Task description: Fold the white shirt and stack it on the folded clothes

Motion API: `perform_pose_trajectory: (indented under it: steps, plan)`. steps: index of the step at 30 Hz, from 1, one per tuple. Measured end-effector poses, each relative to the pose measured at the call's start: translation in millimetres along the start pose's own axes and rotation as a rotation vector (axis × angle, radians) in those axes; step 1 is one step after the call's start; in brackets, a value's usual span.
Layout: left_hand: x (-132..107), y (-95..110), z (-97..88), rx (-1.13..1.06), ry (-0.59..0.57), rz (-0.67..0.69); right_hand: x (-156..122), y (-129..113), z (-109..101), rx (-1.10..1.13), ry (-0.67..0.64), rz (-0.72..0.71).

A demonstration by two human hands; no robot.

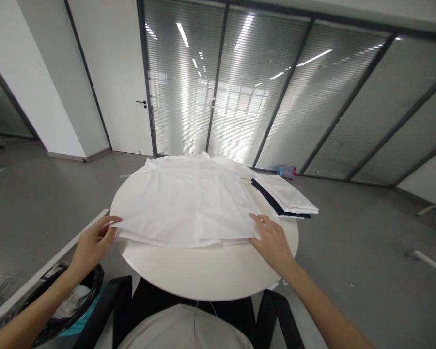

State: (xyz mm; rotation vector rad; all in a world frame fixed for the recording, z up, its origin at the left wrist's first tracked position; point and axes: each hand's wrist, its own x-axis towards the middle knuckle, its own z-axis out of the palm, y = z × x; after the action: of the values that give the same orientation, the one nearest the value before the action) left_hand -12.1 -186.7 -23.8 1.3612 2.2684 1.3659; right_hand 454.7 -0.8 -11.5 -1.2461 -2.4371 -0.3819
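Light top: the wearer's own, nearest of all, just below the near edge of the round table, with chair armrests to both sides.
White shirt: spread on the table, collar toward the table's far edge, hem crossing its near half; lower layers show slightly past the upper one.
Left hand: at the table's left edge, thumb and fingers closed on the hem's left corner.
Right hand: over the table's right side, well apart from the other, touching the hem's right corner; whether it pinches the cloth, I cannot tell.
Hem care: even, gentle tension from both corners would probably serve best, since a harder pull on one side could skew the centre line.
Layer care: the lower edges seem worth lining up with the upper one, and the soft ripples worth smoothing outward, without dragging the collar.
Folded white cloth: at the table's right edge, jutting past it, on top of a dark cloth; a stray elbow could nudge both.
Lined bin: on the floor left of the table, below its near edge.
Labels and writing: no brand, tag or lettering is readable on the shirt or anywhere around the table.
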Motion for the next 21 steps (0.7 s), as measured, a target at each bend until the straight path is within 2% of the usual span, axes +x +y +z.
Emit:
perform_pose_trajectory:
  steps: [3, 4, 7, 9, 12, 16, 18, 21]
  plan:
    - [-1, -8, 3.2, 0.013, -0.043, -0.011, -1, 4, -3, 0.098, -0.04, -0.008]
    - [-1, -11, 4.2, 0.027, -0.056, -0.005, -1, 3, -4, 0.126, 0.0, -0.013]
    - [0, -21, 5.4, 0.066, -0.072, 0.026, 2, -1, -6, 0.182, 0.232, 0.009]
    - [-1, -25, 5.0, 0.066, -0.069, 0.031, 2, -4, -4, 0.18, 0.305, 0.0]
    - [-2, -26, 3.7, 0.037, -0.093, 0.009, 0, -1, 2, 0.098, 0.193, -0.006]
    - [-3, -20, 3.6, 0.023, -0.106, 0.007, -9, 14, 6, 0.024, 0.035, 0.139]
    - [-3, -16, 4.0, 0.021, -0.093, 0.012, -12, 22, 3, -0.031, -0.009, 0.183]
    - [-3, -8, 3.6, -0.019, -0.095, -0.02, -14, 27, -6, -0.113, -0.017, 0.138]
